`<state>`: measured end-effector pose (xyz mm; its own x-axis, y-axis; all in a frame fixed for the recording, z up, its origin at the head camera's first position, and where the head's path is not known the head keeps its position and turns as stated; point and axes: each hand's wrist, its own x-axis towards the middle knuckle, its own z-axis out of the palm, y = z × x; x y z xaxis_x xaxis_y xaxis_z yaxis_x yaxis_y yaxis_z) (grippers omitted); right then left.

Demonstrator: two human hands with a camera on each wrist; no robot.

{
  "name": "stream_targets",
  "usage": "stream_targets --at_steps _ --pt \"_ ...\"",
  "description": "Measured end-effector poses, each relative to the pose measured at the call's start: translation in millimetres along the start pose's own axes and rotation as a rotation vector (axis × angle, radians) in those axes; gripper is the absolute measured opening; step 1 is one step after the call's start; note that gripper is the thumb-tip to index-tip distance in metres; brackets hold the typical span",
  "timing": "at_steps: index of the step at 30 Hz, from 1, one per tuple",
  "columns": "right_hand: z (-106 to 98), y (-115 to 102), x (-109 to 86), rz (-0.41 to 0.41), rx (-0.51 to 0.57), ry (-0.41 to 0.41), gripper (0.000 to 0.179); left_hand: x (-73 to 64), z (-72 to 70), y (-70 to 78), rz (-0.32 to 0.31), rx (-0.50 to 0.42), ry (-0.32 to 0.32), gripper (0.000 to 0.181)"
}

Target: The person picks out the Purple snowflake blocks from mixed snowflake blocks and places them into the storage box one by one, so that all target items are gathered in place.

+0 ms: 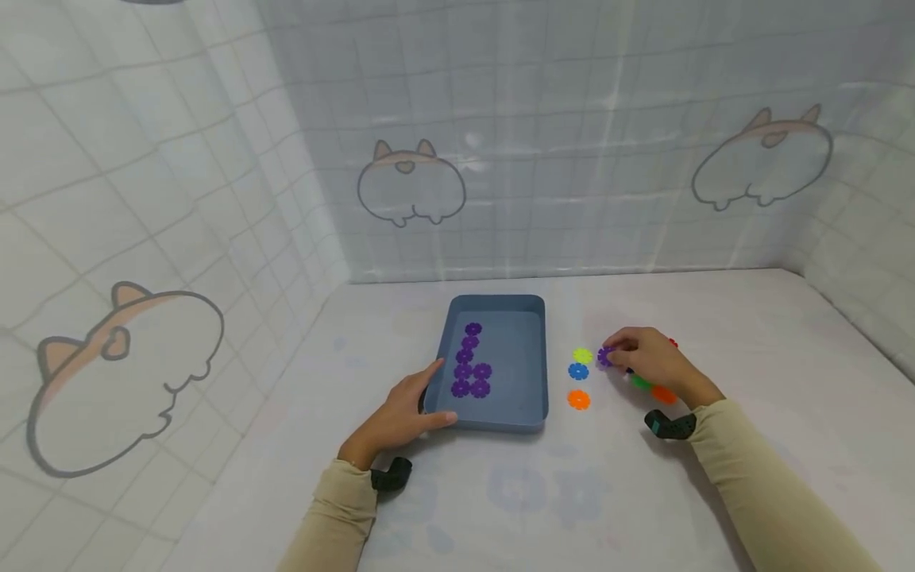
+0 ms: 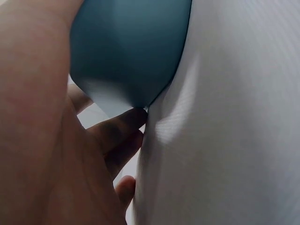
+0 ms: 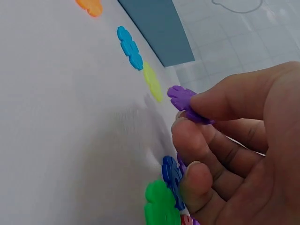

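My right hand [image 1: 650,357] pinches a purple snowflake disc [image 3: 182,98] between thumb and fingers, just above the table right of the tray. Below its fingers, in the right wrist view, lie a green disc [image 3: 158,206] and a dark blue disc [image 3: 172,180], with bits of red and purple partly hidden. My left hand [image 1: 396,413] lies against the near left corner of a blue-grey tray [image 1: 518,425], thumb at the near rim and fingers along the left side. Inside the tray, several purple discs [image 1: 463,371] lie flat toward the left.
Between tray and right hand lie a yellow disc [image 1: 582,355], a blue disc [image 1: 578,371] and an orange disc [image 1: 579,400]. Another orange disc [image 1: 664,394] lies beneath the right wrist. White tiled-pattern curtains [image 1: 557,159] with animal drawings stand behind and beside the pale table [image 1: 515,508].
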<state>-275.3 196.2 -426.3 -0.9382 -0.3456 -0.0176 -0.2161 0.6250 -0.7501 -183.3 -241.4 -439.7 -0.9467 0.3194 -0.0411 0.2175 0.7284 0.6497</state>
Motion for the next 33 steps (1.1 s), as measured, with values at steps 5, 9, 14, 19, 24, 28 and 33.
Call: stream_targets --at_steps 5,9,14,19,24,28,33 --pt "-0.8 1.8 0.9 0.024 0.032 0.020 0.027 0.8 1.2 2.8 0.003 -0.007 -0.005 0.097" --pt "-0.3 1.4 2.3 0.048 0.084 0.034 0.029 0.9 1.5 5.5 -0.001 -0.002 -0.013 0.098" --pt "2.6 -7.7 4.6 0.057 0.210 0.038 0.035 -0.7 1.2 5.0 -0.011 -0.003 -0.005 0.097" --pt "7.7 -20.3 10.2 0.051 0.306 0.028 0.037 -0.8 -0.4 2.1 -0.010 -0.002 0.001 0.097" --pt "15.4 -29.2 18.2 0.038 0.444 0.018 0.037 -0.5 -1.5 1.5 -0.004 0.005 0.001 0.098" --pt "22.0 -36.3 24.1 0.020 0.551 0.003 0.038 -0.9 -0.6 1.0 -0.006 0.001 0.004 0.097" --pt "27.5 -46.6 28.9 -0.007 0.578 -0.021 0.038 -1.3 -0.3 1.9 -0.008 0.007 0.006 0.098"
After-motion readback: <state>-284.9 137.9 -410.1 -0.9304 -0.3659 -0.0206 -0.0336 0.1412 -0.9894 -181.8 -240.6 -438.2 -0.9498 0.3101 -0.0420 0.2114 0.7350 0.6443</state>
